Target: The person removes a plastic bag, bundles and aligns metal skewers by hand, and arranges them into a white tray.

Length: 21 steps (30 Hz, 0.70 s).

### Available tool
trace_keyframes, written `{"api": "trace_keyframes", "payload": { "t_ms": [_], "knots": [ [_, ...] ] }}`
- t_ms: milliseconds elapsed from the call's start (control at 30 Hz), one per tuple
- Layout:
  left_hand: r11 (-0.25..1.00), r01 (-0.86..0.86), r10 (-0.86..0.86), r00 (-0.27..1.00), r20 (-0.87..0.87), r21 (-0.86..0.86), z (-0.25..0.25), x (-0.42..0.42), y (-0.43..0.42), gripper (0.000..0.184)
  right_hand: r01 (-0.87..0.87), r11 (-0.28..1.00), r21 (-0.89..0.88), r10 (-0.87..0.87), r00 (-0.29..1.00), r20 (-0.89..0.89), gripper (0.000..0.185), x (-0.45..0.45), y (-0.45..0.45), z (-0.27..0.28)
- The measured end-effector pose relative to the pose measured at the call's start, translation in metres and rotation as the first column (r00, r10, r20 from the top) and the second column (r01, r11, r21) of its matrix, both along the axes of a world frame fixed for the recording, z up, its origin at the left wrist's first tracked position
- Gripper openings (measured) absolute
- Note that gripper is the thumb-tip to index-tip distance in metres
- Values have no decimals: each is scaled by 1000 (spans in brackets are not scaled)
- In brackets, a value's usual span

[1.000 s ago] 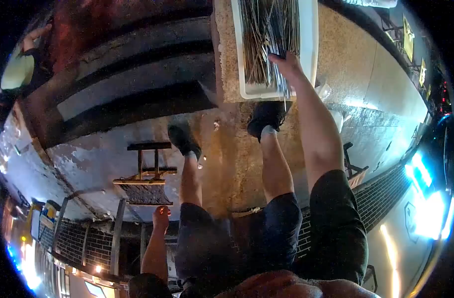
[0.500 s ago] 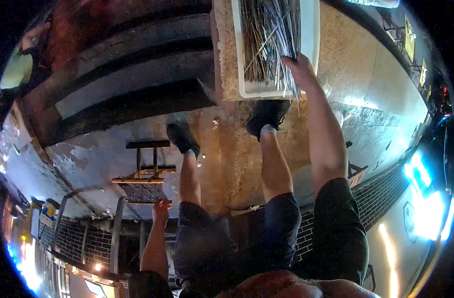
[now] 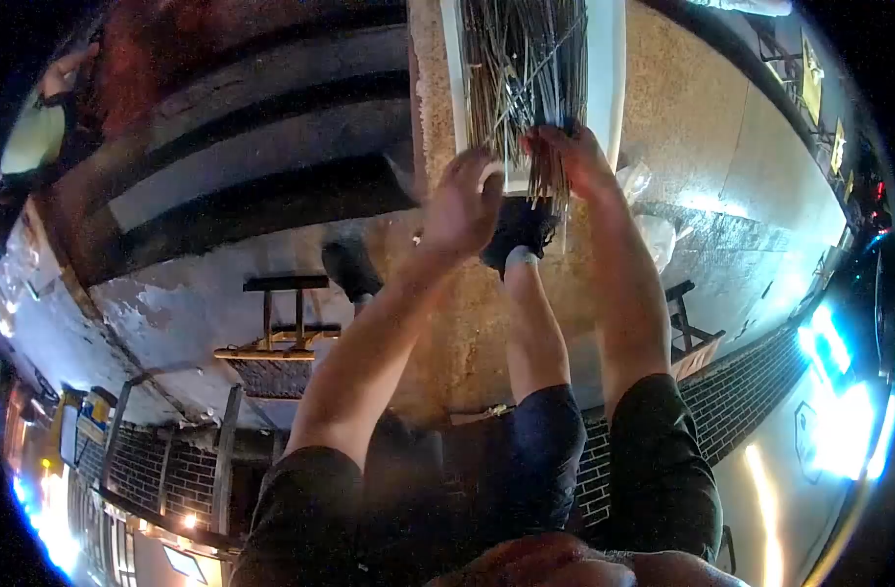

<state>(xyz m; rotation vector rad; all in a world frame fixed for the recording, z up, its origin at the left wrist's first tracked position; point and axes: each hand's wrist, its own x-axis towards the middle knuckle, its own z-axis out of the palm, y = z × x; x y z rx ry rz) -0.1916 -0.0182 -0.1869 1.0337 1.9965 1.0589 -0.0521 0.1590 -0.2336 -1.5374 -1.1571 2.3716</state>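
Observation:
A white plastic tub (image 3: 614, 88) holds many long, thin metal skewers (image 3: 526, 59), mostly lying lengthwise. At the tub's near end, my right hand (image 3: 576, 161) is closed round a bunch of these skewers, whose ends stick out below the fingers over the rim. Beside it on the left, my left hand (image 3: 464, 201) is at the tub's near left corner. Its fingers curve away from the thumb, with white showing in the gap and no skewer visible in them. Slight blur softens this hand, and whether it touches the tub is unclear.
The tub rests on a worn brown surface (image 3: 677, 108). Below are my dark shoes (image 3: 521, 230). A small wooden stool (image 3: 281, 352) lies at left, another (image 3: 692, 333) at right. Clear plastic bags (image 3: 658, 240) are beside the tub's right. Another person (image 3: 36, 137) is at far left.
My left hand has come up from low beside my leg to the tub's near end. The right hand has shifted slightly left, still gripping skewers, whose near ends now bunch below it.

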Motion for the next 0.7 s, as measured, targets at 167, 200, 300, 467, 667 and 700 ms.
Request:
{"api": "trace_keyframes", "payload": {
  "t_ms": [167, 200, 300, 467, 667, 700],
  "knots": [
    [976, 179, -173, 983, 57, -124, -53, 4, 79, 40, 56, 993, -102, -45, 993, 107, 19, -6, -2, 8],
    [964, 164, -136, 980, 143, -208, -52, 7, 84, 39, 31, 994, -103, -14, 987, 162, 18, -2, -2, 5],
    [923, 131, 8, 934, 357, -363, -47, 8, 94, 39, 52, 995, -81, -41, 990, 136, 13, 0, -6, -5],
    [922, 125, 131, 788, 601, -366, -37, 9, 101, 37, -99, 988, 120, 60, 955, 292, 17, -10, -7, 16],
    [879, 216, -64, 937, 343, -425, -47, 27, 118, 41, -67, 995, 68, 68, 997, -20, 38, 25, -2, -27],
    [864, 226, -95, 951, 295, -450, -44, 29, 121, 45, -104, 991, 84, 104, 995, 1, 36, 29, 1, -30]
  ]
}}
